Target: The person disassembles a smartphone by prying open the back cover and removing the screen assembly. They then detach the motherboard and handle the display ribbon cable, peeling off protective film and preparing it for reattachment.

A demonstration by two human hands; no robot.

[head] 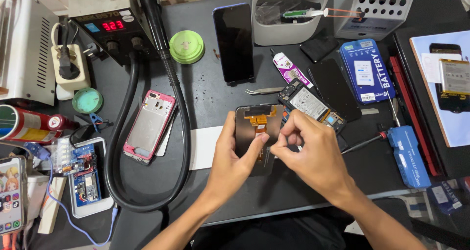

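My left hand (234,159) holds a dark phone screen panel (250,120) face down on the black bench, thumb pressed on its middle. An orange flex cable (259,117) runs across the panel's back. My right hand (309,154) has its fingertips pinched together at the panel's right edge, just beside my left thumb; whether anything is between them is too small to tell. An opened phone body (308,103) with exposed boards lies just behind my right hand.
A pink phone frame (149,126) lies left, ringed by a thick black hose (122,132). Behind are a black phone (234,42), tweezers (264,90), a glue tube (290,70), blue battery box (367,70), screwdriver (364,142) and heat station (110,22).
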